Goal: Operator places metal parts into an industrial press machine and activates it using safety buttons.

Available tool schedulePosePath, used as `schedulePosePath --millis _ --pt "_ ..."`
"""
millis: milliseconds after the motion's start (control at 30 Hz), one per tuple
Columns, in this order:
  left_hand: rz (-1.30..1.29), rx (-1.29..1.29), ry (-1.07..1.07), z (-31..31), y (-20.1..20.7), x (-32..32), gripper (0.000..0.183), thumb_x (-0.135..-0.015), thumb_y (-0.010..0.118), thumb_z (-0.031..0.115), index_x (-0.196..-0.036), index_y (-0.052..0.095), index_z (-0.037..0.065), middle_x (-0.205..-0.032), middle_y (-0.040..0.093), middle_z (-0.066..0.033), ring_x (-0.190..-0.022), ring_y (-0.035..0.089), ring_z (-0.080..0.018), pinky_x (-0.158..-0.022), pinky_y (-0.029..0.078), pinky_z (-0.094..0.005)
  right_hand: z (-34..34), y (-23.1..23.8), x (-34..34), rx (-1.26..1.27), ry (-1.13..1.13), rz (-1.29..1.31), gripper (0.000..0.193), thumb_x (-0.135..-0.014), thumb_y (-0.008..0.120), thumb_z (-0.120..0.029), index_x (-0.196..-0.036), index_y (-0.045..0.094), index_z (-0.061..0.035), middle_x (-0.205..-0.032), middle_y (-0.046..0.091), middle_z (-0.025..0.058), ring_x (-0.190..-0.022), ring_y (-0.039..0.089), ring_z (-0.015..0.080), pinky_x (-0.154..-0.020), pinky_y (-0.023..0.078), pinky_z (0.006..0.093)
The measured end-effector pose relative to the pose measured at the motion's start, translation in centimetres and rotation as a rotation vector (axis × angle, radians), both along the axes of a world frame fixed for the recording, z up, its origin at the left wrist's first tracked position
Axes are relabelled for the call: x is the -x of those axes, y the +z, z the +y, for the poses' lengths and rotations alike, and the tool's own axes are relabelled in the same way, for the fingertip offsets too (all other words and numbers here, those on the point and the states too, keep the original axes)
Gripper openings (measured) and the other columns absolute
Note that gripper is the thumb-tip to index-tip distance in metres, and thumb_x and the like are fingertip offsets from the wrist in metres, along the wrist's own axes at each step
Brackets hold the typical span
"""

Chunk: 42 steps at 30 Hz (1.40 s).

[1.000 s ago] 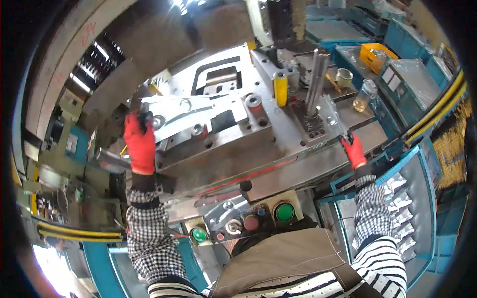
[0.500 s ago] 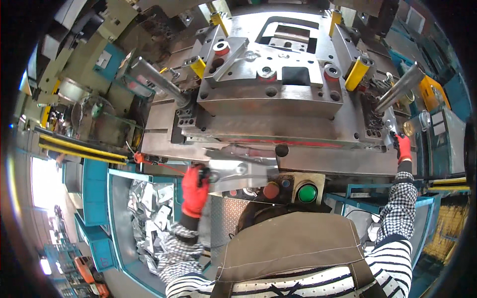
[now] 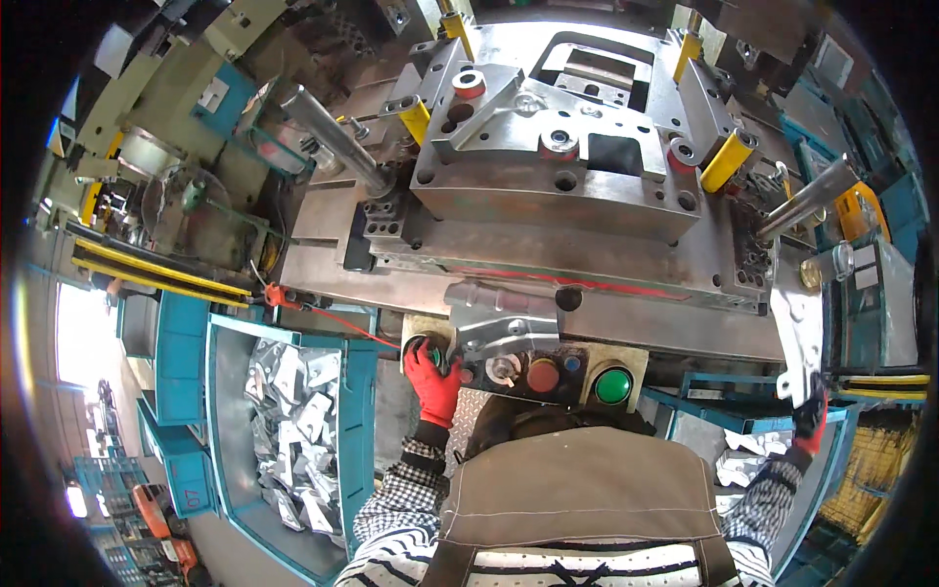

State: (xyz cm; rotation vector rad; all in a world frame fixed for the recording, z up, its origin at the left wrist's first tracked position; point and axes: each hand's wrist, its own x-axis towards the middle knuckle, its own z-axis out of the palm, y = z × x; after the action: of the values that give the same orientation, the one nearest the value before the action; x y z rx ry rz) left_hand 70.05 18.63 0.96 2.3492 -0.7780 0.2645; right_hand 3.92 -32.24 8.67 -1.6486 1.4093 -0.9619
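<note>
My left hand, in a red glove, is at the left end of the control panel. Its fingers are apart over a round button there, partly hiding it. Just right of it, a bent grey sheet-metal part lies across the panel's top and the press bed's front edge. Over at the right, my right hand, gloved in red and black, grips the near end of a long, shiny sheet-metal part. That part stands up along the right end of the bed.
A large steel die sits on the press bed, with guide posts and yellow blocks around it. The panel carries a red button and a green button. Blue bins of metal parts stand left and right.
My left hand has let go of the bent metal part and moved right and slightly down onto the panel's button. My right hand has drawn back toward me with the long metal part.
</note>
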Motion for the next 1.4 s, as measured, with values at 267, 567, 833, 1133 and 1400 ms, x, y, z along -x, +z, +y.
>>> schedulePosePath --millis 267,567,833,1133,1400 --pt "0.139 -0.030 -0.190 -0.6 -4.9 -3.7 0.057 -0.083 0.077 0.017 -0.134 0.058 -0.001 -0.117 0.065 -0.0225 -0.110 0.060 -0.0434 -0.096 0.047 -0.0524 9.4 9.4 -18.3 0.020 0.377 -0.329 0.050 -0.099 0.065 -0.015 -0.144 0.055 0.0033 -0.137 0.063 0.0144 -0.127 0.059 0.0235 -0.110 0.045 0.0357" --pt "0.210 0.110 -0.185 -0.3 1.1 -3.0 0.054 -0.086 0.078 0.017 -0.136 0.060 0.002 -0.119 0.067 -0.0202 -0.112 0.062 -0.0392 -0.096 0.049 -0.0487 -3.4 20.6 -49.4 0.691 1.002 0.075 0.034 -0.101 0.056 -0.009 -0.133 0.065 0.0008 -0.134 0.063 0.0156 -0.125 0.060 0.0245 -0.105 0.050 0.0333" --pt "0.350 0.399 0.148 9.6 1.4 -1.9 0.047 -0.091 0.073 0.005 -0.136 0.060 -0.001 -0.127 0.067 -0.0188 -0.120 0.063 -0.0335 -0.106 0.048 -0.0435 -16.9 16.7 -63.6 0.472 1.546 0.187 0.044 -0.105 0.054 -0.035 -0.129 0.068 -0.0005 -0.129 0.069 0.0121 -0.121 0.063 0.0264 -0.106 0.047 0.0364" --pt "0.452 0.474 0.221 12.1 -0.8 -4.5 0.053 -0.092 0.072 0.004 -0.142 0.056 -0.003 -0.140 0.061 -0.0195 -0.129 0.059 -0.0305 -0.110 0.046 -0.0403 -16.0 13.6 -65.1 -0.156 1.031 0.496 0.061 -0.089 0.077 -0.038 -0.138 0.066 -0.0030 -0.126 0.073 0.0138 -0.114 0.067 0.0215 -0.099 0.051 0.0340" --pt "0.389 0.238 0.015 10.1 -5.4 -9.2 0.095 -0.082 0.086 0.019 -0.159 0.033 -0.002 -0.159 0.043 -0.0248 -0.147 0.040 -0.0395 -0.121 0.035 -0.0457 9.8 18.6 -50.5 0.224 1.204 0.092 0.084 -0.086 0.084 -0.030 -0.153 0.043 0.0013 -0.145 0.056 0.0217 -0.134 0.055 0.0301 -0.108 0.048 0.0408"
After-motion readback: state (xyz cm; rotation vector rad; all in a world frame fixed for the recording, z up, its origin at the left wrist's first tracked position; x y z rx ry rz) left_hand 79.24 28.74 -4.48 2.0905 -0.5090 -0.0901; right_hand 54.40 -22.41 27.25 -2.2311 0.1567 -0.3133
